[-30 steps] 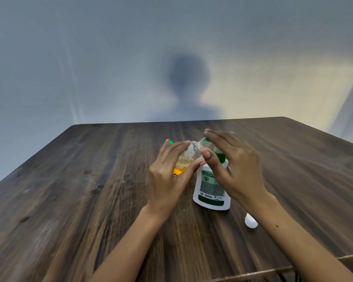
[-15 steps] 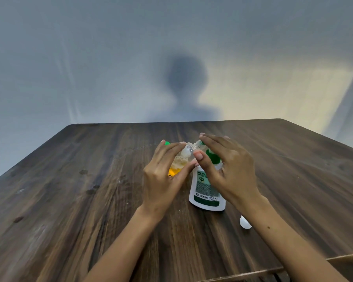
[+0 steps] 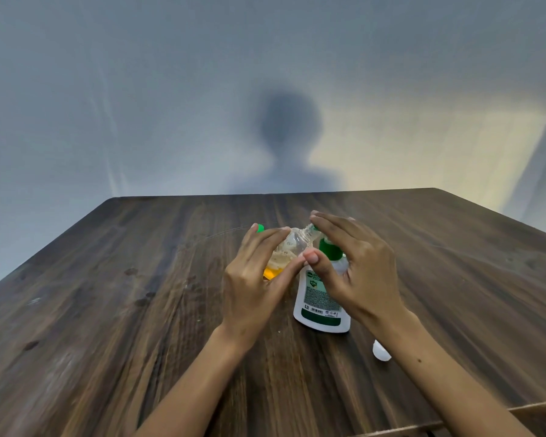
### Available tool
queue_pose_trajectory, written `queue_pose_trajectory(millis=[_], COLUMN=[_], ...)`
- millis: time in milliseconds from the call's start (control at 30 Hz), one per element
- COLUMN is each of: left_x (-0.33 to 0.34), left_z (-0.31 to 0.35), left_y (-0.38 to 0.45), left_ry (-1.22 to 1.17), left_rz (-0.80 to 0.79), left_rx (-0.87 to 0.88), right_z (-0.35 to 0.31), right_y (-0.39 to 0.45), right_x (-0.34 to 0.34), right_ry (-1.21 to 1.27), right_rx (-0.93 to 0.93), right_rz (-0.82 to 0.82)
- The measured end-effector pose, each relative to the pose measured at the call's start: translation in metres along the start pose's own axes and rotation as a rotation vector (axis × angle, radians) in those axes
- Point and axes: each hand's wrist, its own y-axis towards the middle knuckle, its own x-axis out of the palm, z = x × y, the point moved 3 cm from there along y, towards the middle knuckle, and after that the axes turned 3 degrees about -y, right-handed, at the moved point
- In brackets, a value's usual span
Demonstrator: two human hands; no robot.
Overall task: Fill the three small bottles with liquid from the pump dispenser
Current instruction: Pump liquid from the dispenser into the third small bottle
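Observation:
A white pump dispenser with a green label and green pump head stands on the dark wooden table. My left hand grips a small clear bottle tilted toward the pump, with orange liquid and foam in its lower part. My right hand rests over the pump head, fingers laid straight across it, fingertips at the small bottle's neck. A green cap of something behind my left hand peeks above my fingers; what carries it is hidden.
A small white cap lies on the table just right of the dispenser, beside my right forearm. A wooden rail shows at the near right corner. A plain wall with a shadow rises behind the table's far edge.
Both hands, the small bottle and the dispenser hold the same grouping. The view has shifted a little, so everything sits slightly lower and left than a second ago.

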Motion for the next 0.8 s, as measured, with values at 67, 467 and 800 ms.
queue_pose_trajectory(millis=[67,467,800], left_x=[0.0,0.001,0.002], left_z=[-0.001,-0.001,-0.003], left_y=[0.0,0.001,0.0], left_ry=[-0.001,-0.004,0.003], left_rz=[0.013,0.026,0.023], left_rx=[-0.023,-0.018,-0.014], right_z=[-0.001,-0.004,-0.004], right_y=[0.006,0.009,0.006], right_x=[-0.004,-0.008,-0.006], right_ry=[0.012,0.009,-0.048], right_rx=[-0.018,0.009,-0.007], right_rz=[0.014,-0.009,-0.012])
